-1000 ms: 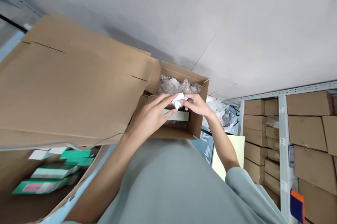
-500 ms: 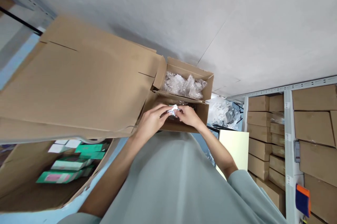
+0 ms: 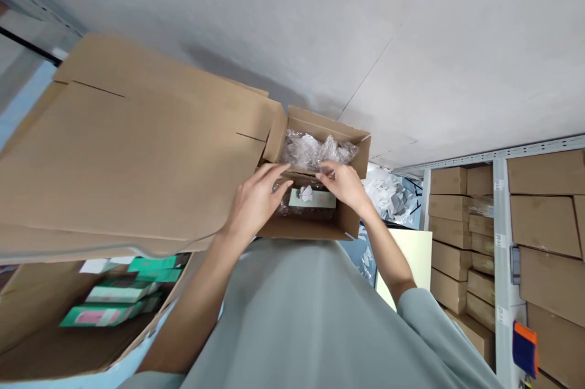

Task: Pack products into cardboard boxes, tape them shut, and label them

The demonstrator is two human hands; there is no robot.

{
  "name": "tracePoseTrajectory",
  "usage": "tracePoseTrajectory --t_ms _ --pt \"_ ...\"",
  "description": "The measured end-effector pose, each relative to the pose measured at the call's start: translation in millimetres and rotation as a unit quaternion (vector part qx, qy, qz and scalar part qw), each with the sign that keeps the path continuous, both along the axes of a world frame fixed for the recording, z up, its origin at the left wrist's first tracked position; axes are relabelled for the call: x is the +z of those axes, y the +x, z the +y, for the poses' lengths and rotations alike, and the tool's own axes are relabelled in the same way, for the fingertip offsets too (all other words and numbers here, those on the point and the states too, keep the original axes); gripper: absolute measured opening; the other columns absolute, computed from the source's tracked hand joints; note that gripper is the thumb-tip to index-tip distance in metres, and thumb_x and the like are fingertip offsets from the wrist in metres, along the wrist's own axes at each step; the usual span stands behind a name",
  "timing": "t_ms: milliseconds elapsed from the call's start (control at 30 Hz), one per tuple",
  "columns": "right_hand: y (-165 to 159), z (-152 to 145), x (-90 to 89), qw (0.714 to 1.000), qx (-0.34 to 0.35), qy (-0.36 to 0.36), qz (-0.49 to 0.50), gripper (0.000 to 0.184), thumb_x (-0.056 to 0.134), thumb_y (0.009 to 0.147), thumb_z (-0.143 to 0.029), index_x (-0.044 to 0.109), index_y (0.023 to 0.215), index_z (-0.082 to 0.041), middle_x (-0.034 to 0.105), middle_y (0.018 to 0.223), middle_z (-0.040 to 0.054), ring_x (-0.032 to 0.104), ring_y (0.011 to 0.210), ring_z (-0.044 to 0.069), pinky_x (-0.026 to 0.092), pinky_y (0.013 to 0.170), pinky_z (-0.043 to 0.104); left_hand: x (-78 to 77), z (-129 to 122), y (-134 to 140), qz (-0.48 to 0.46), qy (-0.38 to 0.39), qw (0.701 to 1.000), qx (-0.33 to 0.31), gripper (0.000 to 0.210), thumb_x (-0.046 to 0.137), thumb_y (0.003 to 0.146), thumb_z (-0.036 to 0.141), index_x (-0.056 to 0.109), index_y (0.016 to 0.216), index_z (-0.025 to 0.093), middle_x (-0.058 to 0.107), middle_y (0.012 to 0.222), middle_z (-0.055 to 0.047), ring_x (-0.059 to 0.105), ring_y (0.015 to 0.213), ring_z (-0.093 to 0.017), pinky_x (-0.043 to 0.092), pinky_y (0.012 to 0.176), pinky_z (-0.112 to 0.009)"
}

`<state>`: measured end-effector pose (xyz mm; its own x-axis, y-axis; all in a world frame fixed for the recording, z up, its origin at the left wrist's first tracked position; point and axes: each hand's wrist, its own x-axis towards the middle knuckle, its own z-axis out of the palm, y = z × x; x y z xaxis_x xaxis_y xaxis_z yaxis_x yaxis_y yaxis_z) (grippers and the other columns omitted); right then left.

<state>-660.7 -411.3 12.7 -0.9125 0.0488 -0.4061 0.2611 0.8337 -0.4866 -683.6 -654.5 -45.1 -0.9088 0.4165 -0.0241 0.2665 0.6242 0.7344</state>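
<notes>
A small open cardboard box [image 3: 305, 229] stands in front of me with clear bubble wrap [image 3: 315, 151] at its far end. Inside lies a pale green flat box [image 3: 312, 199] with a crumpled white paper [image 3: 306, 193] resting on it. My left hand [image 3: 255, 201] hovers at the box's left side, fingers spread and holding nothing. My right hand [image 3: 343, 184] reaches over the right side with fingers apart, its fingertips at the inner flap near the bubble wrap.
A large flattened cardboard sheet [image 3: 123, 151] lies to the left. Below it an open carton [image 3: 50, 340] holds several green product boxes [image 3: 114, 300]. A metal shelf [image 3: 500, 267] stacked with brown cartons stands at right. Crumpled plastic lies beyond the small box.
Both hands held the crumpled white paper together; now it lies on the green box inside and both hands have let go and spread apart.
</notes>
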Motion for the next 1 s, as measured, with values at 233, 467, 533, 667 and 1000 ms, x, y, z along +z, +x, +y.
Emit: tracePoseTrajectory --t_ms 233,467,533,667,1000 --pt "-112.2 32.6 -57.3 0.98 -0.056 0.16 -0.102 0.042 0.076 0.109 -0.04 0.075 0.139 -0.012 0.079 0.139 0.0215 0.076 0.127 0.031 0.056 0.103 0.036 -5.9 57.5 -68.0 -0.025 -0.089 0.996 -0.02 0.046 0.063 0.105 0.029 0.072 0.15 0.024 0.073 0.148 -0.012 0.078 0.122 -0.034 0.061 0.108 -0.045" --pt "-140.4 46.8 -93.9 0.982 -0.069 0.136 -0.113 0.038 0.068 0.114 -0.034 0.074 0.132 -0.001 0.079 0.135 0.0236 0.073 0.119 0.023 0.052 0.103 0.033 -7.8 83.9 -66.8 -0.064 -0.088 0.994 -0.026 0.05 0.063 0.106 0.031 0.068 0.155 0.023 0.072 0.148 -0.015 0.077 0.124 -0.037 0.06 0.113 -0.049" --pt "-122.5 51.0 -80.4 0.989 -0.077 0.111 -0.053 0.03 0.069 0.112 -0.034 0.076 0.129 -0.011 0.081 0.129 0.0162 0.074 0.116 0.023 0.053 0.102 0.033 -6.4 83.7 -60.5 -0.068 -0.055 0.996 -0.024 0.058 0.068 0.104 0.032 0.062 0.161 0.023 0.069 0.155 -0.015 0.075 0.131 -0.036 0.058 0.117 -0.048" --pt "-64.5 58.3 -36.8 0.984 -0.135 -0.073 0.095 0.032 0.066 0.11 -0.049 0.076 0.122 -0.021 0.08 0.099 0.0042 0.074 0.091 0.022 0.059 0.088 0.032 2.1 87.7 -45.9 -0.054 0.039 0.997 -0.048 0.078 0.077 0.1 0.034 0.048 0.172 0.029 0.057 0.171 -0.012 0.064 0.15 -0.035 0.054 0.124 -0.047" --pt "52.8 38.1 -8.4 0.924 -0.223 -0.242 0.193 0.036 0.073 0.103 -0.06 0.078 0.11 -0.025 0.075 0.114 0.0087 0.073 0.115 0.027 0.06 0.104 0.039 6.1 110.4 1.6 -0.177 0.265 0.946 -0.053 0.051 0.071 0.098 0.05 0.077 0.139 0.02 0.081 0.137 -0.012 0.081 0.105 -0.027 0.067 0.1 -0.043"
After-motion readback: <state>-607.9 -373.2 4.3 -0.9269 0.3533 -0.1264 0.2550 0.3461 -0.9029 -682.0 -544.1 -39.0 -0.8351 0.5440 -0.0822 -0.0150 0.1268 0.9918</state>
